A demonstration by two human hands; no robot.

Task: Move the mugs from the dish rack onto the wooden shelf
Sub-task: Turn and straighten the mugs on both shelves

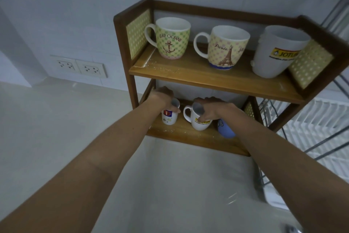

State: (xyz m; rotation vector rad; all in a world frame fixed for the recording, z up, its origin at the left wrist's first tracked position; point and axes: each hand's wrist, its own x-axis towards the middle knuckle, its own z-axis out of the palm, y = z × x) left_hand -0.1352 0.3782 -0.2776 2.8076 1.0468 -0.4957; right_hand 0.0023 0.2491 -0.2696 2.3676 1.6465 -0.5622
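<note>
Your left hand (162,97) grips rim of small white mug (169,116), fingers curled over it. Your right hand (213,109) pinches rim of white Jotun mug (200,119). Both mugs upright on lower tier of wooden shelf (188,134).

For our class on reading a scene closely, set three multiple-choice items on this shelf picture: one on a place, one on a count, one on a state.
1. Where does the anchor mug stand?
A. top board, left end
B. bottom board, right end
C. on the counter

2. How many mugs stand on the top board of the wooden shelf?
A. one
B. three
C. five

3. What is the left hand doing?
A. hanging free
B. pressing a wall socket
C. gripping the small white mug by its rim

Answers: 1 A, it is beside the left side panel; 2 B, anchor, Eiffel Tower and Jotun mugs; 3 C, fingers are around the rim.
</note>
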